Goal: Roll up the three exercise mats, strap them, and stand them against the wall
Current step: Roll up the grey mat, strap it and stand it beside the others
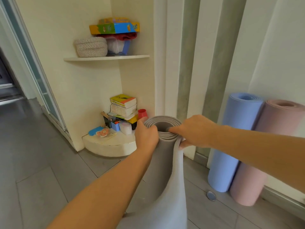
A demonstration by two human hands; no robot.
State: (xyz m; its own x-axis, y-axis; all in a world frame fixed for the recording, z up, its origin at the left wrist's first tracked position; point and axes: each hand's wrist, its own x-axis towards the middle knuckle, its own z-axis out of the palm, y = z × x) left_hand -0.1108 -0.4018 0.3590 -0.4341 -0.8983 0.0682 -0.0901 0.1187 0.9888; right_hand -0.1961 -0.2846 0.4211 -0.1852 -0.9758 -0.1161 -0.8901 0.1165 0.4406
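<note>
A grey mat (162, 164) stands upright on the floor in front of me, rolled into a spiral at its top. Its loose outer flap (175, 195) hangs open down the right side toward me. My left hand (146, 135) grips the roll's upper left edge. My right hand (194, 131) holds the top right, with fingers hooked into the roll's opening and thumb on the flap edge. A rolled blue mat (234, 142) and a rolled pink mat (267, 154) lean against the wall on the right. No strap shows on any mat.
A low corner shelf (112, 144) with books (123, 104), a red cup (142, 113) and small toys sits just behind the grey mat. An upper shelf (107, 57) carries a woven basket and boxes. A round metal floor fitting (211, 195) lies near the blue mat. A doorway opens at left.
</note>
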